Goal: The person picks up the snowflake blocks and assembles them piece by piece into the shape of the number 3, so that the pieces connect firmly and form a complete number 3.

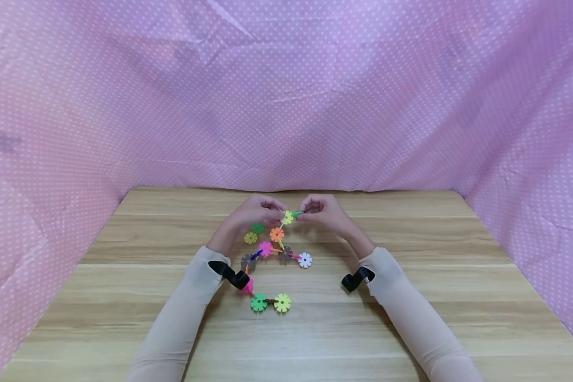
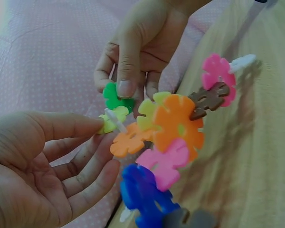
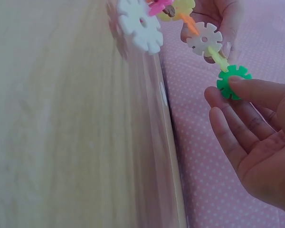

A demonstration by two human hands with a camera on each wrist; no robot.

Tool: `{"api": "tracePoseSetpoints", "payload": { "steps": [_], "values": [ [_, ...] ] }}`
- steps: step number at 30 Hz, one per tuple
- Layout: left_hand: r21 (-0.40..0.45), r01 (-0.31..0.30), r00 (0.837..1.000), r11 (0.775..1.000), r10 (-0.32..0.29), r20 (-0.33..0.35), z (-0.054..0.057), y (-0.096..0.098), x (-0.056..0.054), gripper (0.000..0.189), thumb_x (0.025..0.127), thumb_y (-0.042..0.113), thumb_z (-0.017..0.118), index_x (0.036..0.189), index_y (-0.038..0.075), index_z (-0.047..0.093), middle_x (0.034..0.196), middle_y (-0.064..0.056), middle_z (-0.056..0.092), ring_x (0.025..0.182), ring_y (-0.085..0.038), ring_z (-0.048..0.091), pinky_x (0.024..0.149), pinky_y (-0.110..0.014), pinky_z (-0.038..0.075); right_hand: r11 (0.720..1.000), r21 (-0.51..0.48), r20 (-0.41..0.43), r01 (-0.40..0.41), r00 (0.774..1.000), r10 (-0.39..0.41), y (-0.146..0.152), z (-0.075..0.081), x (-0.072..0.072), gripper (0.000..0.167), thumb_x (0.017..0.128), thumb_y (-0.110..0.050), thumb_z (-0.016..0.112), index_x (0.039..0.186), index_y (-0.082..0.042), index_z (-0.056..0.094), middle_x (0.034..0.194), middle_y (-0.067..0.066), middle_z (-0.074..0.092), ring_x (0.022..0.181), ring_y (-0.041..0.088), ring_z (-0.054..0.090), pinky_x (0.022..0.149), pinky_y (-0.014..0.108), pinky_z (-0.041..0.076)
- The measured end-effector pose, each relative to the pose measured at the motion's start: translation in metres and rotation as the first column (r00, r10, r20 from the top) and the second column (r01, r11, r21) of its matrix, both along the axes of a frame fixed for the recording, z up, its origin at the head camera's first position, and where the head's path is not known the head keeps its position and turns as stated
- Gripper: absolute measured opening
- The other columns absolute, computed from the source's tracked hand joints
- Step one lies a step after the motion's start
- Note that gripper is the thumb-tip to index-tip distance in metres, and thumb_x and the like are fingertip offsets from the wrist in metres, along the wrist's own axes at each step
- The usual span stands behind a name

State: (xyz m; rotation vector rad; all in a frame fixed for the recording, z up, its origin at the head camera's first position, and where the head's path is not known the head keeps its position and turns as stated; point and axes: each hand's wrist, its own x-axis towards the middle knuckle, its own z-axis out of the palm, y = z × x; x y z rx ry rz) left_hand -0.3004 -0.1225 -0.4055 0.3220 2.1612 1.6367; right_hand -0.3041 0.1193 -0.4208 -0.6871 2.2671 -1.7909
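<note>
My left hand (image 1: pixel 254 211) pinches a yellow notched plastic disc (image 1: pixel 287 217) between thumb and finger at the far end of a linked chain. Right opposite, my right hand (image 1: pixel 328 215) pinches a green notched disc (image 3: pixel 225 88), which is joined edgewise to that yellow one. From there the chain runs toward the near side through a white disc (image 3: pixel 204 40), an orange disc (image 1: pixel 276 234) and a pink disc (image 1: pixel 265 249). A white disc (image 1: pixel 305 260) sticks out on a side branch. My left wrist partly covers a lower pink disc (image 1: pixel 247 286).
The chain's near end has a green disc (image 1: pixel 259 302) and a yellow disc (image 1: pixel 282 303) with a brown one between. Beside my left hand are another green disc (image 1: pixel 258 228) and yellow disc (image 1: pixel 250 238). A pink dotted cloth (image 1: pixel 286 106) hangs behind the wooden table (image 1: pixel 458 297).
</note>
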Motion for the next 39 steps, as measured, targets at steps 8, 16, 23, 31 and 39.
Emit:
{"api": "tracePoseSetpoints", "payload": {
  "steps": [8,16,23,31,39],
  "values": [
    [0.001,0.028,1.000,1.000,-0.028,0.011,0.002,0.002,-0.006,0.027,0.096,0.006,0.068,0.120,-0.005,0.068,0.092,-0.005,0.070,0.084,-0.016,0.071,0.089,-0.040,0.063,0.999,-0.026,0.002,0.035,0.999,-0.035,0.000,0.001,0.000,0.018,0.083,0.012,0.075,0.098,0.015,0.066,0.088,0.009,0.075,0.076,0.009,0.070,0.074,0.020,0.061],
    [0.008,-0.027,1.000,1.000,0.027,0.014,0.001,0.005,-0.003,0.025,0.095,0.007,0.070,0.117,-0.005,0.069,0.092,-0.005,0.069,0.082,-0.016,0.070,0.087,-0.038,0.064,0.997,-0.077,0.007,0.015,1.000,-0.014,0.000,0.000,-0.001,0.015,0.082,0.016,0.073,0.096,0.017,0.066,0.094,0.020,0.076,0.079,0.011,0.073,0.077,0.024,0.063],
    [0.023,-0.067,0.998,0.997,0.067,0.010,-0.001,0.007,0.003,0.023,0.095,0.006,0.070,0.116,-0.005,0.069,0.095,-0.008,0.068,0.081,-0.016,0.070,0.089,-0.039,0.063,0.998,-0.051,-0.017,0.037,0.999,-0.038,-0.001,-0.002,-0.001,0.016,0.082,0.011,0.077,0.094,0.015,0.068,0.087,0.006,0.077,0.077,0.009,0.073,0.075,0.023,0.063],
    [0.051,-0.077,0.997,0.996,0.078,-0.022,0.000,0.007,0.006,0.023,0.094,0.005,0.071,0.114,-0.005,0.070,0.096,-0.009,0.069,0.080,-0.016,0.071,0.093,-0.046,0.062,0.996,-0.071,-0.064,0.057,0.996,-0.061,-0.001,-0.001,0.000,0.016,0.080,0.010,0.080,0.093,0.014,0.071,0.083,0.001,0.076,0.074,0.009,0.070,0.071,0.021,0.061],
    [0.049,-0.059,0.996,0.997,0.063,-0.068,0.001,0.006,0.009,0.022,0.092,0.002,0.073,0.111,-0.007,0.071,0.092,-0.009,0.069,0.077,-0.017,0.070,0.090,-0.045,0.063,0.997,-0.063,-0.094,0.042,0.994,-0.048,0.000,-0.001,-0.001,0.011,0.080,0.014,0.077,0.090,0.013,0.072,0.084,0.009,0.077,0.080,0.028,0.073,0.072,0.024,0.063]
  ]
}}
